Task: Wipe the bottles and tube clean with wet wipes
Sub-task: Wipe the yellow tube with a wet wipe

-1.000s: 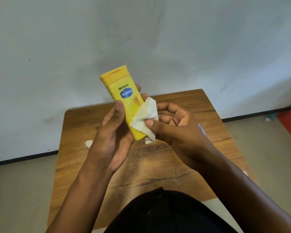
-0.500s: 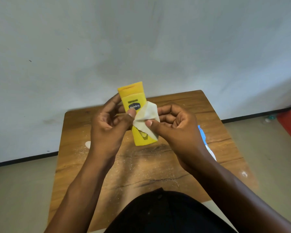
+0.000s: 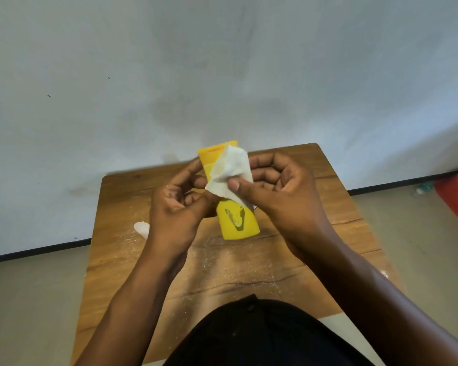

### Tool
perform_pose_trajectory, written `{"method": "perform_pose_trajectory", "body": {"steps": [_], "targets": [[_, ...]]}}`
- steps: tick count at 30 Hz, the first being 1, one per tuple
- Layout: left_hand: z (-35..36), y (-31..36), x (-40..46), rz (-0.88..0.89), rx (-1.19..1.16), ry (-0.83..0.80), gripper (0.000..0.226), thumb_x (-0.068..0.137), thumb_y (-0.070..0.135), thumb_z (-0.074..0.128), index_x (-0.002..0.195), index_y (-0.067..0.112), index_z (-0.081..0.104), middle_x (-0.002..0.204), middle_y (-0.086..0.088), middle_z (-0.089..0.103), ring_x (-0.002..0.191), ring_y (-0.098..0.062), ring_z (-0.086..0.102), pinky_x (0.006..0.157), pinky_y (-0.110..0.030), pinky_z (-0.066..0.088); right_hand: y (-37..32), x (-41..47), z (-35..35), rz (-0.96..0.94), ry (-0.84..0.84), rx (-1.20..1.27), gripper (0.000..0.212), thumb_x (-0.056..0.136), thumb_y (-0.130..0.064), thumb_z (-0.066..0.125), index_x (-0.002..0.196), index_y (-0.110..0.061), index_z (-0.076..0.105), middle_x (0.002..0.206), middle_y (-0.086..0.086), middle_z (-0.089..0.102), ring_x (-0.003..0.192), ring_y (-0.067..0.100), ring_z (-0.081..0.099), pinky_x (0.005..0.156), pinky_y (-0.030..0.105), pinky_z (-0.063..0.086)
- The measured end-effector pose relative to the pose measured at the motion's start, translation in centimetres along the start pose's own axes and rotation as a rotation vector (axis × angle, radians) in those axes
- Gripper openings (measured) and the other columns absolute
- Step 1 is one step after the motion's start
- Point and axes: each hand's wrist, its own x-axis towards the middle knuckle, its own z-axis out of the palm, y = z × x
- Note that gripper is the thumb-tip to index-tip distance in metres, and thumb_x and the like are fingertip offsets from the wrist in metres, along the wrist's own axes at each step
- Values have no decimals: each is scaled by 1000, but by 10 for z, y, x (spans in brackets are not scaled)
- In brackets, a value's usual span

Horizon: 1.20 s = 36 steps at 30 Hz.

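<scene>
The yellow bottle (image 3: 237,220) is held up above the wooden tabletop (image 3: 249,265), tilted with its cap end pointing away toward the wall, and the left hand (image 3: 177,207) grips it round the middle with curled fingers. The right hand (image 3: 273,191) pinches a white wet wipe (image 3: 232,175) between thumb and fingers and lays it over the upper half of the bottle, covering the label there. From where I stand the bottle looks like a light plastic thing with flat, smooth faces, stiff enough to keep its shape under a rub but likely to give a little if squeezed hard. Once damp it will probably turn slick, so a hold across the narrow sides at mid-body seems the safest, leaving the broad faces free for the cloth. The wipe is soft and limp, bunching wherever it is nipped; it wants pressing flat against the plastic rather than dragging by a corner. A small white scrap (image 3: 142,228) lies on the tabletop to the left, and pale grit is scattered over the wood.
</scene>
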Motion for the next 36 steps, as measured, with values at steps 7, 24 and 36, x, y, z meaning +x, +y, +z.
{"method": "perform_pose_trajectory", "body": {"steps": [7,24,36], "targets": [[-4,7,4,-33,-66,77,58,82,19,74,139,15,64,110,-23,72,91,-19,76,70,-34,62,13,-14,-5,86,-46,-114,35,80,-11,87,110,-8,70,99,8,81,90,25,80,78,40,67],[-6,16,12,-95,-166,98,39,95,13,68,135,13,67,117,-22,73,93,-25,72,64,-30,61,16,-12,-1,104,-39,-4,29,86,-13,82,111,-6,69,99,11,81,90,30,80,76,45,65],[-2,8,10,-195,-15,119,47,86,40,74,123,12,69,100,-4,81,93,-22,79,78,-40,65,35,-11,-4,-355,55,-658,22,85,-15,83,103,-22,73,99,-13,76,89,8,72,71,31,61]]}}
